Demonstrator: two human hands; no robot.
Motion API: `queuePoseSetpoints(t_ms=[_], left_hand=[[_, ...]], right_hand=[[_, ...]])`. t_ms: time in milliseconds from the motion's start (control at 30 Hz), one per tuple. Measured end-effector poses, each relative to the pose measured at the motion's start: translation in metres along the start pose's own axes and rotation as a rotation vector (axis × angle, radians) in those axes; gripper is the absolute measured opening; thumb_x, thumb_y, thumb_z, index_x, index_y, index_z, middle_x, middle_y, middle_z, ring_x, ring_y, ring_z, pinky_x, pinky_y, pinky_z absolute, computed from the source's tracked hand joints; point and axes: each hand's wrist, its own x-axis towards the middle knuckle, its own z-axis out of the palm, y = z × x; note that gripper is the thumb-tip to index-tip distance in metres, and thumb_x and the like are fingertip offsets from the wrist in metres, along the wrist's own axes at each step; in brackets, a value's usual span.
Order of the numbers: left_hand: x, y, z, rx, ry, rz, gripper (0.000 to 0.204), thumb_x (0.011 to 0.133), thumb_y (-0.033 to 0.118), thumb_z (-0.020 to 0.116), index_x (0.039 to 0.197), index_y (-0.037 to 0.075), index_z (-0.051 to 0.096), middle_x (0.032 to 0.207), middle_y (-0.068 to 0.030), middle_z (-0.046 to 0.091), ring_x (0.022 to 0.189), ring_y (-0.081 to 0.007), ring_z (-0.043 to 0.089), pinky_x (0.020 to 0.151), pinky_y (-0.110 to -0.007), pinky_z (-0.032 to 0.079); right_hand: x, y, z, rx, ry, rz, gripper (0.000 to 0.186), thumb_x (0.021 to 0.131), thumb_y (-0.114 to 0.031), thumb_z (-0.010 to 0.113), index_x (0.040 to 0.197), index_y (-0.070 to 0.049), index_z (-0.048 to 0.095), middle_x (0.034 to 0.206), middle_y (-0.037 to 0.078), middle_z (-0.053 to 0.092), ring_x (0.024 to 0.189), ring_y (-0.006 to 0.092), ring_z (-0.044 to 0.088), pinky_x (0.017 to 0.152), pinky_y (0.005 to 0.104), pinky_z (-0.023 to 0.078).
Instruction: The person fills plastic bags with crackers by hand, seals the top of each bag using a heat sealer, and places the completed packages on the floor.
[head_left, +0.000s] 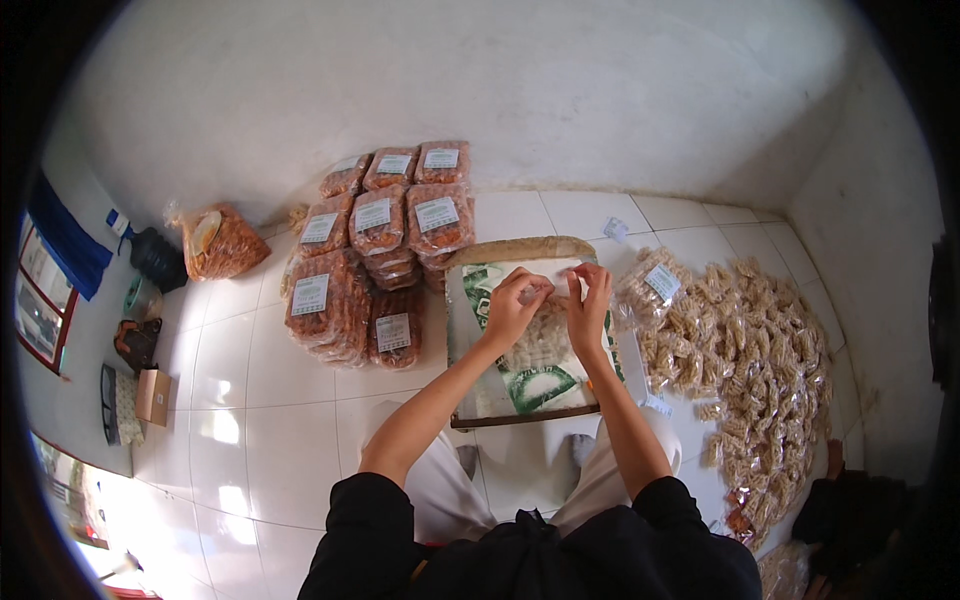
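A person sits on a white tiled floor (260, 420), seen from above, black sleeves and bare forearms reaching away from the near edge. Just beyond the knees a low board wrapped in a white and green printed sack (500, 385) serves as a work surface. Above its far half, the left hand (512, 305) and right hand (590, 305) are close together, fingertips pinching the far, open end of a small clear bag of pale snack pieces (540, 340). Both hands are clamped on that mouth edge. The bag lies with its long axis running near to far, its filled body toward the person and its mouth pointing away, toward the wall. Judging from this grip, the film could slip from the fingertips or fold unevenly, and pieces could spill out across the sack if the bag tips sideways; how full it is cannot be told. To the right, a wide heap of similar small pale packets (750, 360) covers the floor, close enough that a slipped bag could get lost among them. To the left and farther off stand stacks of larger labelled packs of reddish snacks (375, 250). Farther left, by the wall, sits a loose bag of orange crackers (222, 242), then the bare white wall (520, 90).
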Motion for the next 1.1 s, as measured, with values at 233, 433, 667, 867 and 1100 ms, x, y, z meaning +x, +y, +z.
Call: queuePoseSetpoints(t_ms=[233, 433, 667, 867, 1100], left_hand=[[0.006, -0.006, -0.004, 0.056, 0.120, -0.062, 0.009, 0.077, 0.010, 0.066, 0.081, 0.002, 0.063, 0.080, -0.0071, 0.061, 0.073, -0.0200, 0.061, 0.065, -0.028, 0.046], [0.007, -0.005, 0.002, 0.119, 0.143, 0.036, 0.012, 0.078, 0.014, 0.066, 0.080, 0.003, 0.063, 0.078, -0.0067, 0.060, 0.069, -0.0194, 0.060, 0.064, -0.030, 0.046], [0.004, -0.005, 0.000, 0.131, 0.113, 0.069, 0.013, 0.077, 0.016, 0.067, 0.080, 0.005, 0.061, 0.075, -0.0051, 0.058, 0.069, -0.0204, 0.059, 0.063, -0.032, 0.045], [0.002, -0.004, -0.007, 0.179, 0.067, 0.136, 0.011, 0.077, 0.017, 0.067, 0.079, 0.007, 0.061, 0.073, -0.0042, 0.056, 0.069, -0.0217, 0.055, 0.067, -0.033, 0.042], [0.001, 0.006, -0.007, 0.219, 0.057, 0.281, 0.008, 0.074, 0.010, 0.066, 0.080, 0.009, 0.061, 0.074, -0.0032, 0.054, 0.072, -0.0214, 0.052, 0.070, -0.032, 0.039]], right_hand=[[-0.025, -0.011, -0.025, -0.244, -0.152, -0.396, 0.029, 0.082, 0.004, 0.053, 0.110, 0.000, 0.053, 0.114, 0.014, 0.048, 0.105, 0.0315, 0.045, 0.088, 0.0401, 0.039], [-0.022, -0.011, -0.010, -0.316, -0.199, -0.375, 0.044, 0.083, 0.003, 0.053, 0.126, 0.005, 0.041, 0.125, 0.018, 0.044, 0.113, 0.0363, 0.042, 0.094, 0.0420, 0.039], [-0.019, -0.001, 0.001, -0.216, -0.196, -0.340, 0.044, 0.080, 0.005, 0.054, 0.122, 0.006, 0.043, 0.120, 0.019, 0.048, 0.110, 0.0361, 0.044, 0.091, 0.0418, 0.040], [-0.011, -0.006, 0.001, -0.116, -0.212, -0.288, 0.035, 0.078, 0.007, 0.056, 0.112, 0.000, 0.055, 0.111, 0.013, 0.054, 0.103, 0.0307, 0.047, 0.087, 0.0372, 0.042], [-0.009, -0.003, 0.001, 0.018, -0.191, -0.279, 0.026, 0.072, 0.009, 0.057, 0.096, -0.001, 0.061, 0.099, 0.010, 0.057, 0.097, 0.0300, 0.048, 0.081, 0.0374, 0.043]])
